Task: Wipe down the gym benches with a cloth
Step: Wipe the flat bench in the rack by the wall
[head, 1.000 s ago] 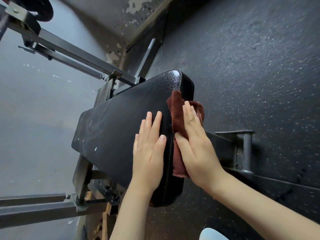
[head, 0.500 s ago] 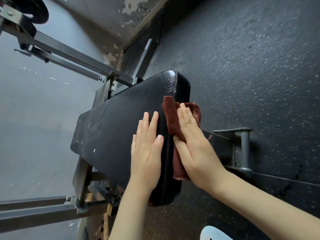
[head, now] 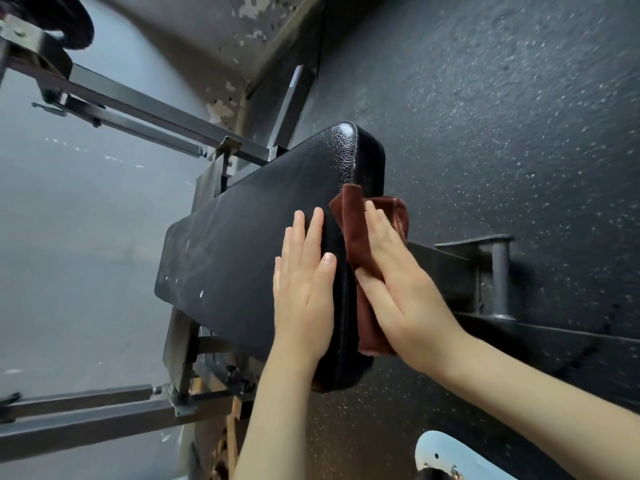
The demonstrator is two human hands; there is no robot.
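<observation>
Pressing a folded cloth [head: 349, 220] against the long right edge of the bench [head: 242, 258], the right hand [head: 398, 282] lies flat with its fingers straight and close together, the thumb resting along the fabric nearer the wrist. The cloth is a reddish-brown, soft-looking piece, bunched into thick folds. One fold stands up over the top edge of the pad beyond the fingertips, another bulges out on the floor side of the hand, and the rest runs down the side of the pad under the palm. The left hand [head: 304, 289] rests palm down on the top of the pad just beside that edge, fingers straight and together, holding nothing. The bench pad is black and rectangular with rounded corners and a pebbled, leather-like grain that catches the light at its far corner. A seam runs along the top edge, and the flat top shows faint pale smears and a few small white flecks. It sits on a grey metal frame [head: 138, 105] whose bars reach off to the left, where a dark weight plate [head: 74, 20] shows at the top corner against a grey wall [head: 69, 254]. To the right lies a black speckled rubber floor [head: 502, 133] with a short upright metal post [head: 500, 271], and the toe of a pale blue shoe [head: 446, 455] shows at the bottom.
</observation>
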